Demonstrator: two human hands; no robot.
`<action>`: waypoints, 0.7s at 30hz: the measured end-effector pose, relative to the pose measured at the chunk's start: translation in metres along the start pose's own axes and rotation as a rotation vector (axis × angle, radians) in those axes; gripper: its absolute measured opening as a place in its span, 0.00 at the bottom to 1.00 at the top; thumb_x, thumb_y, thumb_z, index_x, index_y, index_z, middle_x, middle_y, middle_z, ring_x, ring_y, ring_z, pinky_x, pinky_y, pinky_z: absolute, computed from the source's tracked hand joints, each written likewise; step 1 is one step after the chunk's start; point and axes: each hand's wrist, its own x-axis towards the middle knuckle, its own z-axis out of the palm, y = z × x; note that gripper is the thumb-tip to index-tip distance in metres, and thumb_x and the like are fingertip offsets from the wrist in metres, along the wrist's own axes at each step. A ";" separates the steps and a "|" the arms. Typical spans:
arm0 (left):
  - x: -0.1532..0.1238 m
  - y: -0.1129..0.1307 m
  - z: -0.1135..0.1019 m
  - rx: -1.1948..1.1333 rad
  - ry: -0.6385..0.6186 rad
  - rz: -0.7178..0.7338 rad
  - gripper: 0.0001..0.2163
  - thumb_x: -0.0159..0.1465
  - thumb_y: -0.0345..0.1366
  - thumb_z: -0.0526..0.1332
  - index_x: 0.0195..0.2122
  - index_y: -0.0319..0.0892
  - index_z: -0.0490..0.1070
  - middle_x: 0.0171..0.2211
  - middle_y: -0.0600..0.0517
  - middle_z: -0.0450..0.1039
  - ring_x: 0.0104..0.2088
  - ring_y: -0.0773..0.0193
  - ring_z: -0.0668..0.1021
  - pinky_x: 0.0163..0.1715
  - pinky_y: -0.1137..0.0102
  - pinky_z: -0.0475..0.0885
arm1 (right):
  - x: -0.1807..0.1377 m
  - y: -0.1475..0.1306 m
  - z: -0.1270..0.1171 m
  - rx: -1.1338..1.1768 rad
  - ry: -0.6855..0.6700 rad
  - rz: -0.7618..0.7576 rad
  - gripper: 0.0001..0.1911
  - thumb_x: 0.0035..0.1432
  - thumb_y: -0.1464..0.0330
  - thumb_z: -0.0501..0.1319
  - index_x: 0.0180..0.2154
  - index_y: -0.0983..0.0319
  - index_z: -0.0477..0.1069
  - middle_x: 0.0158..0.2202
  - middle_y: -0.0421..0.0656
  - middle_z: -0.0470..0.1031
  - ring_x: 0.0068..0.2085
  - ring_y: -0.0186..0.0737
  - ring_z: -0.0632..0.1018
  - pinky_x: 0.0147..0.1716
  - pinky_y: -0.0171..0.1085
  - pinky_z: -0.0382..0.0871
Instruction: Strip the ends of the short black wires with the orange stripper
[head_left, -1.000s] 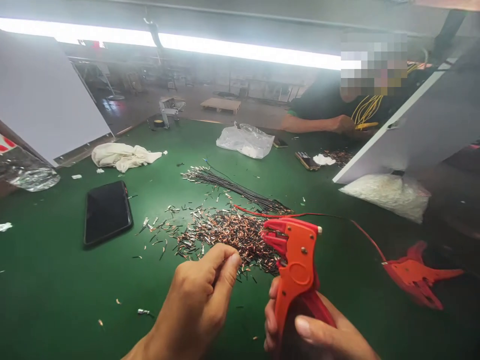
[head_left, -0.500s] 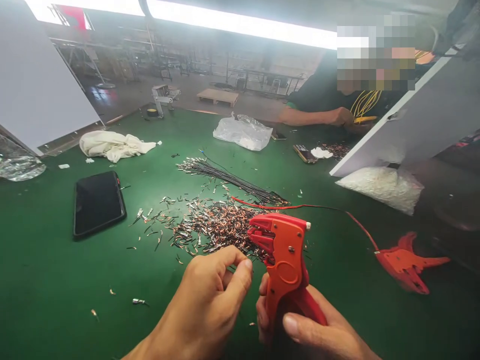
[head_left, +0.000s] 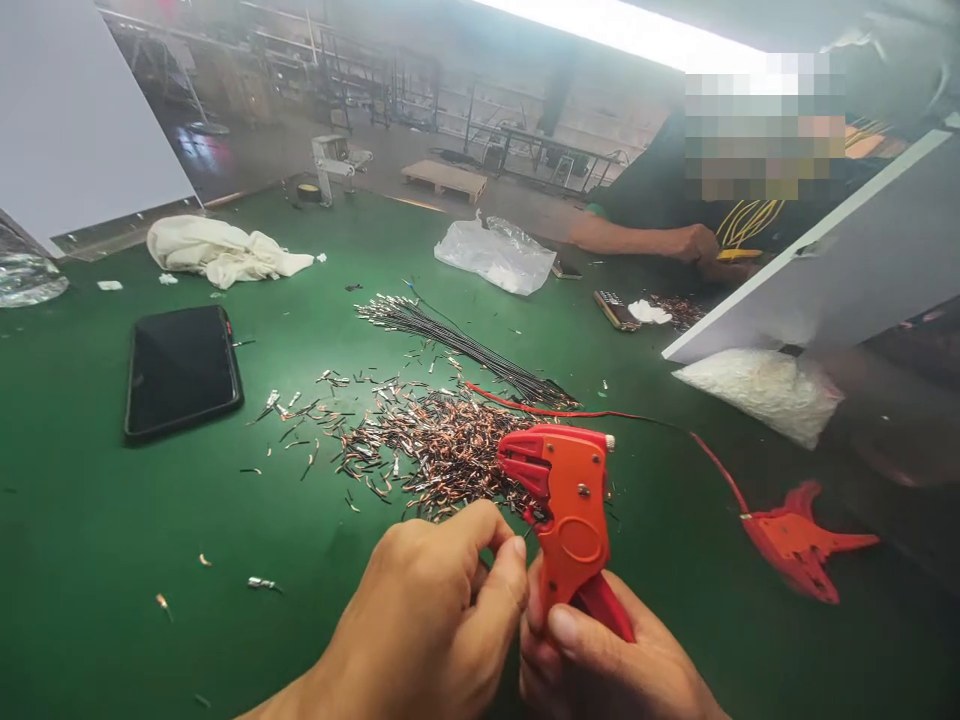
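Note:
My right hand (head_left: 600, 655) is wrapped round the handles of an orange and red wire stripper (head_left: 579, 500). The tool stands upright, its red jaws pointing left and closed together. Finger and thumb of my left hand (head_left: 442, 600) pinch a thin black wire (head_left: 531, 531), whose short visible bit reaches the tool's inner edge below the jaws. The rest of that wire is hidden by my fingers. Behind the hands lies a heap of short wire offcuts (head_left: 442, 440) with copper and metal ends. Beyond it rests a bundle of black wires (head_left: 472, 350) with metal terminals at the far-left ends.
A black phone (head_left: 184, 372) lies left on the green table (head_left: 337, 620). A second wire stripper (head_left: 802, 540), tied with red cord, lies right. White cloth (head_left: 221, 250), a plastic bag (head_left: 495, 255) and a filled bag (head_left: 765, 392) surround the middle. Across sits a co-worker holding yellow wires (head_left: 750, 225).
My right hand has squeezed the stripper's handles, and its jaws have closed. My left hand has moved right, up to the tool, and a bit of black wire now shows. The view has shifted slightly.

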 end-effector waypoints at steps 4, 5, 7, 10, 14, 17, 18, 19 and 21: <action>-0.001 -0.002 0.002 0.039 0.032 0.066 0.14 0.67 0.35 0.52 0.22 0.45 0.63 0.13 0.62 0.49 0.12 0.71 0.54 0.09 0.74 0.48 | -0.001 -0.002 0.001 -0.038 -0.037 0.024 0.21 0.56 0.52 0.67 0.30 0.62 0.64 0.23 0.35 0.61 0.22 0.28 0.62 0.24 0.32 0.53; -0.002 -0.003 0.002 0.045 0.029 0.070 0.14 0.67 0.35 0.52 0.23 0.45 0.63 0.13 0.62 0.48 0.12 0.71 0.54 0.09 0.75 0.48 | -0.001 -0.003 0.001 -0.058 -0.040 0.031 0.22 0.56 0.51 0.67 0.29 0.62 0.64 0.22 0.35 0.61 0.22 0.28 0.62 0.24 0.32 0.54; -0.002 -0.004 0.001 0.060 0.023 0.076 0.14 0.67 0.35 0.52 0.23 0.45 0.63 0.14 0.62 0.47 0.12 0.71 0.54 0.09 0.75 0.49 | 0.000 -0.002 0.000 -0.085 -0.030 0.043 0.24 0.56 0.49 0.67 0.28 0.62 0.64 0.20 0.33 0.60 0.21 0.27 0.61 0.23 0.31 0.54; -0.004 -0.005 0.000 0.093 0.017 0.098 0.14 0.68 0.33 0.51 0.24 0.45 0.63 0.14 0.63 0.47 0.12 0.71 0.55 0.09 0.75 0.50 | 0.001 -0.001 -0.004 -0.119 0.016 0.051 0.26 0.55 0.46 0.66 0.29 0.62 0.66 0.18 0.31 0.58 0.18 0.26 0.60 0.21 0.30 0.54; -0.005 -0.008 0.000 0.164 0.030 0.173 0.13 0.68 0.31 0.51 0.26 0.45 0.63 0.14 0.63 0.48 0.11 0.70 0.56 0.08 0.75 0.51 | -0.002 0.001 -0.009 -0.193 0.103 0.036 0.30 0.53 0.42 0.65 0.27 0.64 0.68 0.17 0.32 0.61 0.17 0.25 0.61 0.18 0.30 0.52; -0.005 -0.011 0.000 0.251 0.003 0.257 0.09 0.68 0.30 0.52 0.30 0.44 0.66 0.14 0.63 0.52 0.12 0.70 0.56 0.09 0.75 0.54 | -0.006 0.001 -0.012 -0.240 0.185 0.045 0.31 0.52 0.41 0.65 0.27 0.64 0.69 0.17 0.33 0.64 0.16 0.25 0.61 0.17 0.30 0.51; -0.005 -0.012 0.000 0.282 -0.009 0.296 0.08 0.68 0.29 0.53 0.31 0.44 0.66 0.14 0.63 0.54 0.12 0.69 0.57 0.10 0.75 0.55 | -0.007 0.000 -0.012 -0.253 0.196 0.054 0.31 0.51 0.41 0.65 0.27 0.63 0.69 0.17 0.33 0.65 0.16 0.25 0.61 0.17 0.30 0.50; -0.004 -0.012 -0.001 0.310 -0.022 0.328 0.08 0.67 0.29 0.53 0.31 0.43 0.66 0.15 0.62 0.58 0.13 0.70 0.59 0.11 0.75 0.58 | -0.007 0.000 -0.011 -0.255 0.191 0.061 0.31 0.52 0.41 0.65 0.27 0.64 0.69 0.17 0.34 0.66 0.17 0.26 0.62 0.18 0.30 0.51; -0.002 -0.013 -0.002 0.333 -0.025 0.386 0.09 0.67 0.27 0.52 0.30 0.43 0.67 0.18 0.60 0.65 0.15 0.70 0.64 0.15 0.77 0.63 | -0.007 -0.003 -0.010 -0.213 0.132 0.046 0.30 0.52 0.42 0.66 0.30 0.64 0.70 0.19 0.36 0.69 0.20 0.27 0.66 0.22 0.31 0.54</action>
